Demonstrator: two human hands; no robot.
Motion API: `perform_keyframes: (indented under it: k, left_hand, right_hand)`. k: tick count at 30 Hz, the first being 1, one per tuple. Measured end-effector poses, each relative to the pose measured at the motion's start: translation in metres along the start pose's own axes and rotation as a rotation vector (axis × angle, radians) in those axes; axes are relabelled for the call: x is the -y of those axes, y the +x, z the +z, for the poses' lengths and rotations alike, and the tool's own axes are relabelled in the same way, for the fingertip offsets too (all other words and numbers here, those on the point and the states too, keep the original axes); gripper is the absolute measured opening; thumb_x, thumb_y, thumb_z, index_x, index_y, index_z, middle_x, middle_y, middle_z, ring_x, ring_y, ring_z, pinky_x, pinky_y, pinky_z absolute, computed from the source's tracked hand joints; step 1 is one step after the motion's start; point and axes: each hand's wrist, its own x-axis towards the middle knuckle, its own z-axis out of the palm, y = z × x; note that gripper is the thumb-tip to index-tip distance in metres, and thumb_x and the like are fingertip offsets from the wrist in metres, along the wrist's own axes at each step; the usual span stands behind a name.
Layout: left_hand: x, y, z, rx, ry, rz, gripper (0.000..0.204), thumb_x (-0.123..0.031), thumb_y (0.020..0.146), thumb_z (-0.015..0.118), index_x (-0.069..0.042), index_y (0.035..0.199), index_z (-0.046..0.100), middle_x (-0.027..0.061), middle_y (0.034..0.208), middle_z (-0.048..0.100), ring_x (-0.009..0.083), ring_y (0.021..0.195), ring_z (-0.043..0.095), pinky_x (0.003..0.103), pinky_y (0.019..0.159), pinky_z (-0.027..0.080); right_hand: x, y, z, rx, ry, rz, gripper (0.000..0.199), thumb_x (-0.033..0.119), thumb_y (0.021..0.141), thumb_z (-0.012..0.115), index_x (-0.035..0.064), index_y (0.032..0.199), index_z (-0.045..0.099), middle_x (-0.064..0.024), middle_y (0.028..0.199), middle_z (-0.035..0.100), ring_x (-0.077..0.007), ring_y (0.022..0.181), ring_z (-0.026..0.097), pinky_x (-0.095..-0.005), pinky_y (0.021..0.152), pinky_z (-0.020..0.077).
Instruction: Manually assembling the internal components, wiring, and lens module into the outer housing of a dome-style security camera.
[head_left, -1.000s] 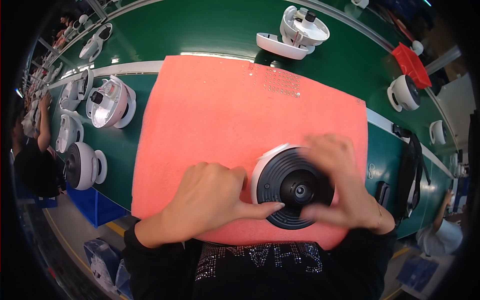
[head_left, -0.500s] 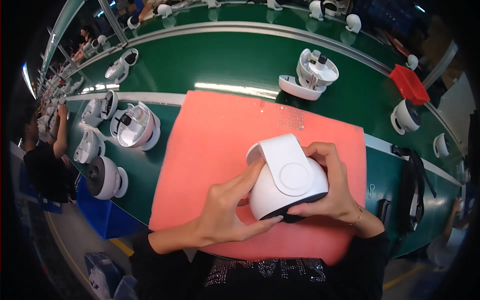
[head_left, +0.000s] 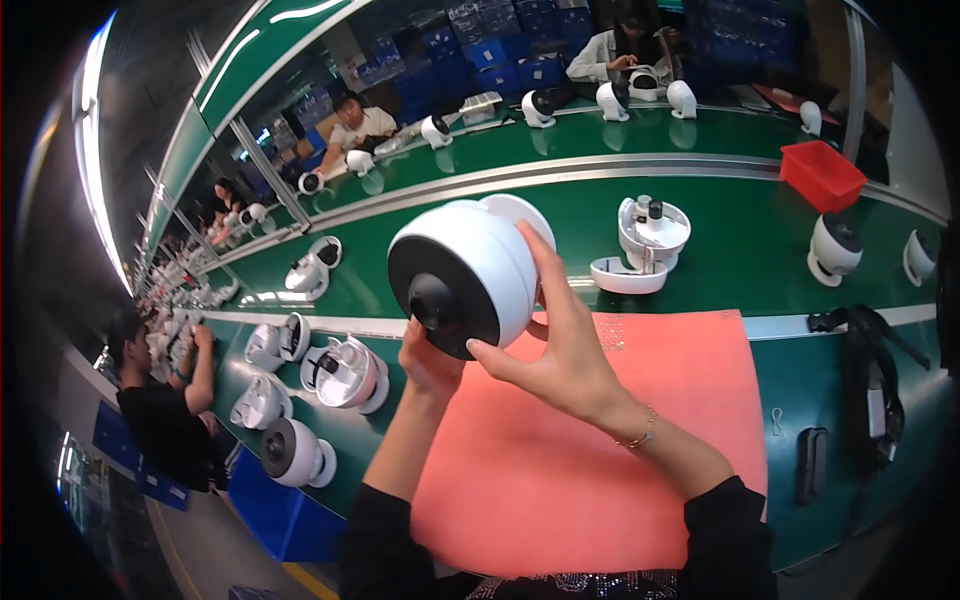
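A ball-shaped white device [head_left: 505, 265] with a black round face and a dark central lens is held up above the near edge of the belt, tilted with its face to the left. Its white round foot [head_left: 527, 215] shows behind it. My right hand [head_left: 565, 350] grips it from the right, thumb at the rim of the black face and fingers on the shell by the foot. From below, my left hand [head_left: 430, 362] supports it; most of those fingers are hidden behind the device. Under my forearms lies a pink foam mat [head_left: 590, 470].
Opened white units [head_left: 345, 372] and a closed one [head_left: 292, 452] stand left of the mat. Another open unit [head_left: 652, 235] sits on the green belt [head_left: 380, 255]. At right are a red bin [head_left: 822, 175], a black strap [head_left: 880, 370] and a small black case [head_left: 812, 465]. Co-workers sit at left and across.
Both hands have lifted the device off the mat area, up and to the left, and turned it so the black face shows. The view has tilted up, bringing the far line in.
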Motion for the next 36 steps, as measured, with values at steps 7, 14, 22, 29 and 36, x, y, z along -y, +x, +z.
perform_keyframes:
  k: [7,14,22,29,36]
  left_hand:
    - [0.028,0.011,-0.02,0.076,0.041,0.056,0.065,-0.044,0.078,0.049,-0.007,0.129,0.036,0.0117,0.128,0.044,0.0286,0.117,0.044,0.043,0.099,0.036]
    - [0.045,0.047,0.024,-0.151,0.272,-0.365,0.05,-0.048,0.085,0.044,-0.011,0.119,0.046,0.0074,0.117,0.052,0.0183,0.105,0.051,0.039,0.085,0.044]
    - [0.091,0.096,0.03,-0.325,0.127,-0.557,0.07,-0.029,0.07,0.07,-0.005,0.125,0.034,0.0186,0.123,0.031,0.036,0.112,0.04,0.045,0.086,0.048]
    - [0.131,0.122,-0.009,-0.352,0.144,-0.561,0.092,-0.031,0.067,0.076,-0.008,0.123,0.006,0.0234,0.124,0.024,0.0447,0.112,0.039,0.052,0.087,0.045]
    - [0.13,0.096,-0.001,-0.378,0.425,-0.521,0.092,-0.037,0.067,0.073,-0.012,0.127,0.007,0.0192,0.133,0.012,0.0324,0.125,0.02,0.053,0.097,0.03]
  right_hand:
    - [-0.025,0.003,-0.006,0.039,0.077,0.04,0.093,0.016,0.064,0.073,0.0122,0.139,0.019,-0.0167,0.128,0.038,-0.0262,0.11,0.048,-0.038,0.082,0.0503]
    - [-0.093,0.019,-0.013,-0.257,0.427,0.268,0.088,0.021,0.072,0.072,0.0022,0.137,0.015,-0.0161,0.127,0.036,-0.0253,0.113,0.044,-0.0342,0.083,0.0479]
    - [-0.109,0.013,-0.073,-0.241,-0.69,0.247,0.071,0.03,0.072,0.071,0.0037,0.128,0.036,-0.0188,0.117,0.047,-0.0341,0.107,0.049,-0.039,0.084,0.0437]
    - [-0.145,-0.012,-0.116,0.168,-1.674,-0.055,0.036,0.006,0.066,0.064,0.0079,0.102,0.056,-0.0064,0.092,0.053,-0.0202,0.09,0.056,-0.0372,0.078,0.0453]
    - [-0.073,0.006,-0.164,-0.044,-1.206,0.094,0.035,0.003,0.07,0.059,0.0036,0.104,0.05,-0.0137,0.097,0.05,-0.0323,0.089,0.054,-0.0425,0.065,0.0478]
